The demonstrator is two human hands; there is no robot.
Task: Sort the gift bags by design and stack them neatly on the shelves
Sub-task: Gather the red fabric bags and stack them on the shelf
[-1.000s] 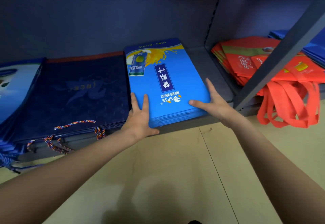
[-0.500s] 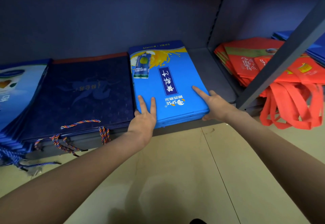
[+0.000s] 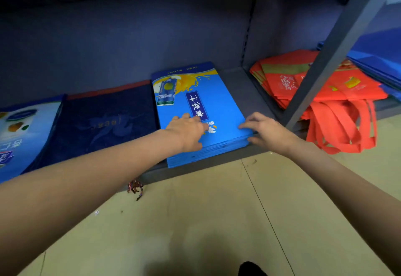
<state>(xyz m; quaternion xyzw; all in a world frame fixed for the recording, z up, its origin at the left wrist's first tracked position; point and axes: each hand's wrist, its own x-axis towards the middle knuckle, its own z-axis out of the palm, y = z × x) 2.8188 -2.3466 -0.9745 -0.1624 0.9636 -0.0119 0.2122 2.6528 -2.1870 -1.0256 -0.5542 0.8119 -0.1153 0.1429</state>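
With your left hand [image 3: 187,131] flat on top and right hand [image 3: 263,131] gripping the near right corner of the bright blue bag stack [image 3: 201,115] on the shelf [image 3: 245,93], square edges gently, pressing evenly.

**Dim shelf recess, brighter floor, wide-angle bend**

The shelf recess [image 3: 130,37] is dimly lit, and its back panel is rendered in a murky blue-grey. The beige floor [image 3: 217,221] is lit more brightly, seemingly from above and behind the camera. A soft, dark shadow is cast on the floor near the lower edge. The bright blue gift bags [image 3: 217,110] are shown fairly sharply, though the print is slightly smeared. Little detail is held in the dark navy bags [image 3: 104,119]. Straight lines are bowed towards the edges, as seen in the slanted shelf upright [image 3: 338,37]. Both forearms are enlarged and softened near the lower corners. No strong glare is recorded.
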